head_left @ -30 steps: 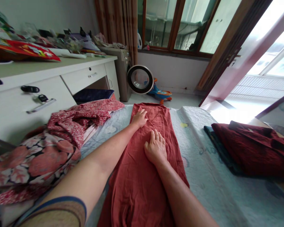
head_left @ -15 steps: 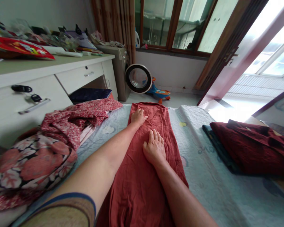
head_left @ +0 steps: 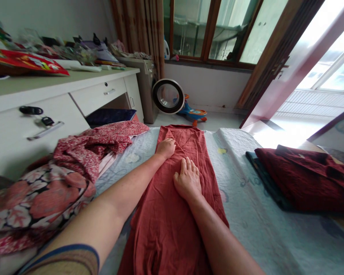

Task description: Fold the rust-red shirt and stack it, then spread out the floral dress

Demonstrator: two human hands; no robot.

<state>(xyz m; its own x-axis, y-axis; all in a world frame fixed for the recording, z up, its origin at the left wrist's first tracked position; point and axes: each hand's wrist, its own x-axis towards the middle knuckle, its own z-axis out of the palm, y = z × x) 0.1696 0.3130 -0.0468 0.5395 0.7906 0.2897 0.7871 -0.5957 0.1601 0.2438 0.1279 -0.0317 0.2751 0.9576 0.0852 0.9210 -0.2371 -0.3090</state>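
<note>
Left hand drawn back along rust garment; right hand unmoved.

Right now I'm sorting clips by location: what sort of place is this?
Probably a home bedroom: a red garment spread on a quilted bed, a cluttered desk, a child's ride-on toy.

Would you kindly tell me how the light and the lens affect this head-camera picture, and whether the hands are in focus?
Head view: daylight from the right-hand window burns out white, with glare on the floor; the wide lens splays the door and desk edges and stretches the forearms; the left hand and right hand on the red garment are sharp.
</note>
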